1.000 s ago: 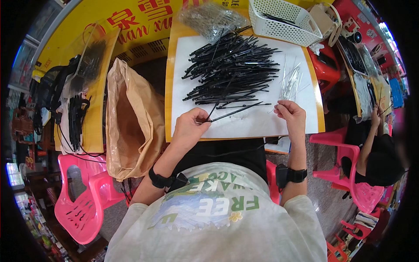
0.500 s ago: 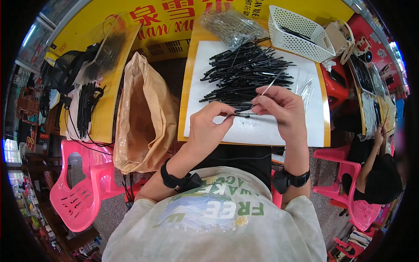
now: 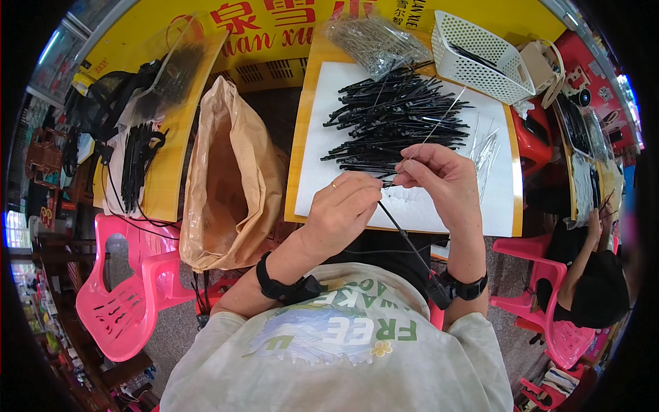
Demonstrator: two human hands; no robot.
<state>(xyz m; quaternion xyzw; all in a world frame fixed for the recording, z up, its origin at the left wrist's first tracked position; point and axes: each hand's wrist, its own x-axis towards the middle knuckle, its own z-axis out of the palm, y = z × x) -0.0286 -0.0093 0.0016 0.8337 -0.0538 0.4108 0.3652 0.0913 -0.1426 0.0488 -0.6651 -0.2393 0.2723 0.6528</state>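
A yellow-edged tabletop [image 3: 302,172] seen from above carries a white sheet [image 3: 439,206]. On the sheet lies a heap of thin black sticks [image 3: 395,123], with a small bundle of clear strips [image 3: 486,147] just to its right. At the far edge sit a clear bag of grey wires [image 3: 374,41] and a white perforated basket [image 3: 480,58]. An open brown paper sack [image 3: 230,178] stands left of the tabletop, beside a pink plastic chair [image 3: 127,295]. Another seated person [image 3: 590,281] works at the right.

Both hands meet over the near edge of the sheet. The left hand [image 3: 340,213] is curled nearly closed, fingertips pinching a long black stick [image 3: 405,237] that slants down toward the person's lap. The right hand [image 3: 439,182] is also mostly closed, pinching a thin pale wire [image 3: 439,122] that rises toward the heap.
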